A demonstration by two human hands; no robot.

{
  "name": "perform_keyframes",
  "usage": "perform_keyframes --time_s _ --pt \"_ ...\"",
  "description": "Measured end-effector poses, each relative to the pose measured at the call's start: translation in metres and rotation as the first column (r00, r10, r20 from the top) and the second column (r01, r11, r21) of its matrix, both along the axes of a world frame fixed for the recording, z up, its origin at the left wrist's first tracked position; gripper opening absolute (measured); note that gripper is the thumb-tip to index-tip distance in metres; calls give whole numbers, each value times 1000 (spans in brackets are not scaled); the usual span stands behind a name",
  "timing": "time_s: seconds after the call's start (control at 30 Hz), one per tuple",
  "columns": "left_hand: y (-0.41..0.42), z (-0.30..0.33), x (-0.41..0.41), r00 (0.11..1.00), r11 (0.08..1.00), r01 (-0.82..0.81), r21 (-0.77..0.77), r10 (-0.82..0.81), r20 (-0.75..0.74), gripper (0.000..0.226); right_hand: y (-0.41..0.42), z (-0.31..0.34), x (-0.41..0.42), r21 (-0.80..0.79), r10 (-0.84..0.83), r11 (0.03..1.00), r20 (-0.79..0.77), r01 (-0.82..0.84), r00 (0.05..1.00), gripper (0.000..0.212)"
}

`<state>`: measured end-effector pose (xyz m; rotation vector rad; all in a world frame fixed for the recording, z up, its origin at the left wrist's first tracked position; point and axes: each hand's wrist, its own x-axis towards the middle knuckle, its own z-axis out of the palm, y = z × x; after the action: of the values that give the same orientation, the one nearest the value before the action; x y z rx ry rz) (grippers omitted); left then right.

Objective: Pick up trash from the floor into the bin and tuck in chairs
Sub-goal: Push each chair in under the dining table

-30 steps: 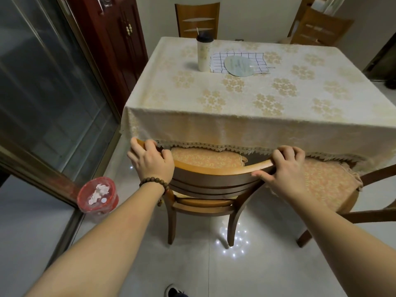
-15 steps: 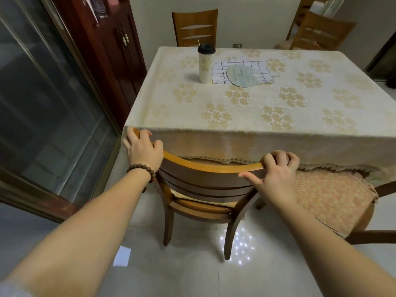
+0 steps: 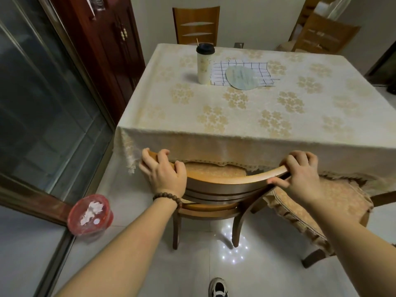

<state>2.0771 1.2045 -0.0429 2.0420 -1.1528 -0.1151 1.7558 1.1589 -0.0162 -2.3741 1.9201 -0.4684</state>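
Note:
A wooden chair (image 3: 216, 189) with a curved backrest stands at the near edge of the table (image 3: 235, 116), its cushioned seat partly under the fringed tablecloth. My left hand (image 3: 164, 172) grips the left end of the top rail. My right hand (image 3: 300, 174) grips the right end. A red bin (image 3: 90, 217) holding white crumpled paper sits on the floor to the left of the chair. A second cushioned chair (image 3: 321, 209) stands angled out at the right, its seat only partly under the table.
On the table are a lidded cup (image 3: 204, 63), a checked cloth (image 3: 240, 71) and a round fan. A glass sliding door (image 3: 38, 103) and dark cabinet line the left. Two more chairs (image 3: 196, 24) stand behind the table. My shoe (image 3: 218, 288) shows below.
The view dipped back down, bringing the red bin and my shoe into sight. The chair back sits closer to the table edge than a second ago. Both hands stay on the rail.

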Motion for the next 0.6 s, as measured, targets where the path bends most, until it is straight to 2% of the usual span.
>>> perform_keyframes --time_s 0.13,0.23,0.4,0.6 --pt "-20 -2 40 998 998 61 2 -61 13 31 7 -12 32 -62 -36 997 -11 35 999 80" --pt "-40 -1 80 994 991 84 100 -90 63 29 17 -20 71 -127 -69 989 40 73 997 84" --pt "-78 13 119 984 960 81 267 -119 130 35 11 -22 114 -269 -93 957 86 113 992 76" --pt "-71 9 100 990 974 72 216 -96 105 29 -8 -34 93 -216 -81 972 76 96 994 81"
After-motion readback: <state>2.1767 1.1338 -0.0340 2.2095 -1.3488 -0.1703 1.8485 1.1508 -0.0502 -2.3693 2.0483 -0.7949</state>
